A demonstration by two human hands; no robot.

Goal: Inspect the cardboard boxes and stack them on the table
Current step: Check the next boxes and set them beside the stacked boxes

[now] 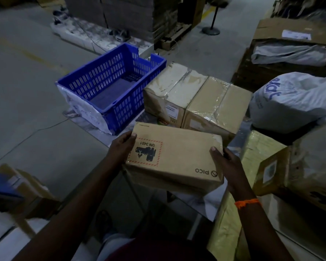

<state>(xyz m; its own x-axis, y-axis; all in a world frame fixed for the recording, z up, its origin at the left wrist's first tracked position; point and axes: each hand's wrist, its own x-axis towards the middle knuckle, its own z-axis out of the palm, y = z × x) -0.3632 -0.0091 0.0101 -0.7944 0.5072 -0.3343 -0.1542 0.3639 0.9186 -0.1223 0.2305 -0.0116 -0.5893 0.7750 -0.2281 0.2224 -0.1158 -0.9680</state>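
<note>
A: Where was the PICO box (174, 157)?
B: Low in the centre of the frame, at the near edge of the tabletop (100, 134). I could not tell whether it rested there. Its top face showed a red-dashed UN 3481 label on the left and the PICO mark at lower right, both upside down to the camera.
A: And the fingers?
B: Grasping it. The left hand (120, 149) clasped the left end, thumb on top. The right hand (228, 166), with an orange thread (247, 202) at its wrist, clasped the right end likewise.
A: What lay behind?
B: 2 more boxes stood touching: a pale taped box (169, 91) and, right of it, a brown taped box (215, 106). A blue crate (109, 85) sat left of them, a grey bag (294, 102) at the right.
</note>
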